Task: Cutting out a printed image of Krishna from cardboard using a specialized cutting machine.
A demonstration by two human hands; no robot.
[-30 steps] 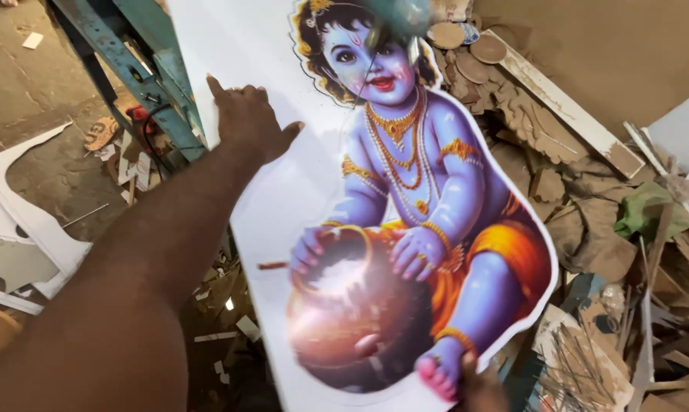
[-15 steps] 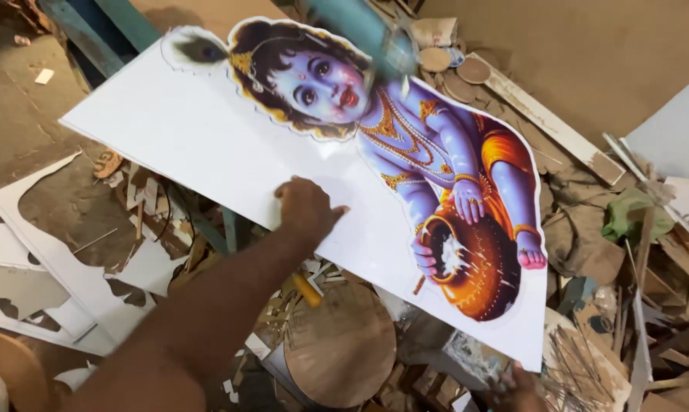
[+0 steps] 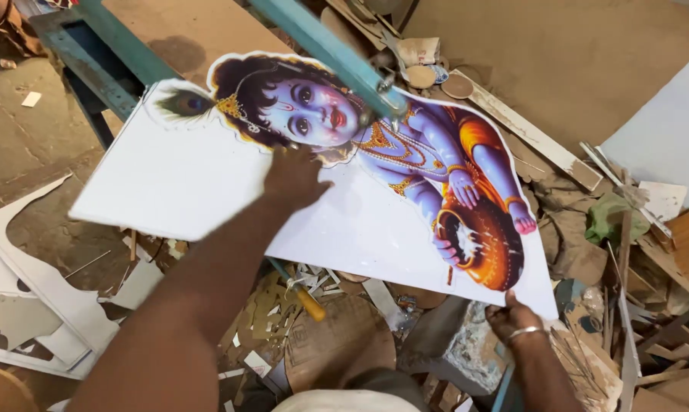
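Scrap-strewn floor underlies the white board (image 3: 192, 183); left hand (image 3: 292, 177) flat on it, right hand (image 3: 515, 320) pinching its corner.

White board (image 3: 184, 183) printed with blue-skinned child figure (image 3: 405, 145) in orange cloth, brown pot (image 3: 486, 248), teal metal bar (image 3: 321, 42), green rag (image 3: 611, 217)

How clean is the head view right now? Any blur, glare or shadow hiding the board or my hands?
Head view: the white board with the printed blue child figure is mostly sharp; its near-left edge looks smeared. Faint sheen on the painted pot, no hiding glare. The left hand lies flat on it, the forearm large and soft up close. The right hand grips the corner, dim but readable. The teal metal arm crosses the figure.
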